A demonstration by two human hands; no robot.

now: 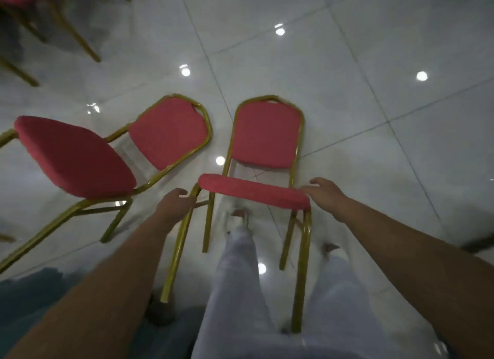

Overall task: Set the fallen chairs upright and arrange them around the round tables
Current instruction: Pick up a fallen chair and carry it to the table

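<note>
At the far upper left, the gold legs and red seat of a chair (53, 24) stand at the picture's edge, blurred. Below it, a left chair (74, 155) with red padding and a gold frame lies on its back on the floor, seat upright and legs pointing towards the viewer. Just right of it, the left hand (176, 201) has its fingers curled round the gold frame at the seat corner of a middle chair (267, 136). This matching chair is also tipped onto its back, with its backrest down by the floor and its legs stretching towards the person. The person's legs in white trousers (240, 265) stand between those chair legs. The right hand (323, 193) grips the seat's right end, fingers curled over the cushion. The glossy white tiled floor (374, 64) reflects round lights.
</note>
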